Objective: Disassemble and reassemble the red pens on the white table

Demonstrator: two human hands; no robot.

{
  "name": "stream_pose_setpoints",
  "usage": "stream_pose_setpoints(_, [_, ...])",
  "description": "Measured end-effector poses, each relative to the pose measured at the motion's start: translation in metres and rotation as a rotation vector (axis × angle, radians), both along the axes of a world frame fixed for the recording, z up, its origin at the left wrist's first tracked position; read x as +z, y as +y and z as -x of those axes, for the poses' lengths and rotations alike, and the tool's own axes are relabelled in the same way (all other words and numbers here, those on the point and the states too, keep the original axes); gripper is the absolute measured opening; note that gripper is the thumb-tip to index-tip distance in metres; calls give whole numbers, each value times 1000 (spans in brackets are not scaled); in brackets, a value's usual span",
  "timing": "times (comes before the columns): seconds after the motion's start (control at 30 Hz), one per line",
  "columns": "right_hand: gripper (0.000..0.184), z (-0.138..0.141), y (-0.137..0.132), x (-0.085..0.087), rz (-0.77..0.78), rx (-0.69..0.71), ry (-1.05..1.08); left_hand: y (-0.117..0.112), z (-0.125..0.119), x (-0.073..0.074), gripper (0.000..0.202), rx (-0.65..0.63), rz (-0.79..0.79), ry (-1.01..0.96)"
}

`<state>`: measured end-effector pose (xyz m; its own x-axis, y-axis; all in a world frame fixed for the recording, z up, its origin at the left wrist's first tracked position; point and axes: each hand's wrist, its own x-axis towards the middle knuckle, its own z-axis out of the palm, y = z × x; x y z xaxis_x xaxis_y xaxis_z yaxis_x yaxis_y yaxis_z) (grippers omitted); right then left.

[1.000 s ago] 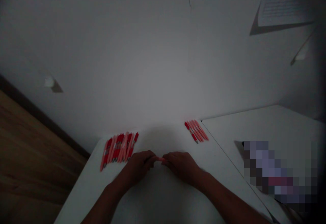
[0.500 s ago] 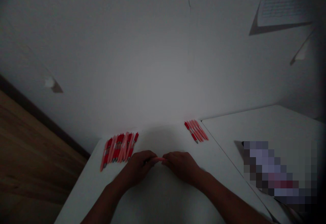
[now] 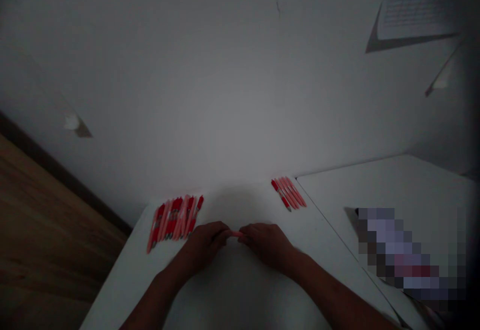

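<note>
Pink barrel (image 3: 235, 233) pinched between left hand (image 3: 202, 244) and right hand (image 3: 266, 244), above white table (image 3: 232, 290). Fingers (image 3: 222, 232) curled narrow around it from both sides, knuckles up. Thin, smooth piece: even pressure from both hands and level wrists would likely stop it slipping or springing loose. Bundle of red and pink pens (image 3: 174, 221) lies just beside the left hand; row of pens (image 3: 288, 193) sits near the table's far corner, apart from the right hand. Most of the barrel is hidden by the fingers, so its length and any join cannot be made out. Dim light. Pixelated patch (image 3: 408, 250) on neighbouring table (image 3: 375, 185) hides whatever lies there.
</note>
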<state>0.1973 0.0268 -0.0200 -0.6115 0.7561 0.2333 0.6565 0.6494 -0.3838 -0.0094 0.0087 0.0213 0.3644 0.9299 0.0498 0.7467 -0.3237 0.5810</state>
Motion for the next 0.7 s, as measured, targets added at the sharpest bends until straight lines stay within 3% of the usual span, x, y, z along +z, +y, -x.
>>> stream_pose_setpoints(0.23, [28,-1,-1,3,-12,-1,20,-3,0,2,21,1,-28,-55])
stream_pose_setpoints(0.43, [27,-1,-1,2,-28,-4,21,-3,0,2,29,-8,-6,-32])
stream_pose_setpoints(0.7, [26,-2,-1,3,-22,2,20,-4,-1,2,23,17,-31,-92])
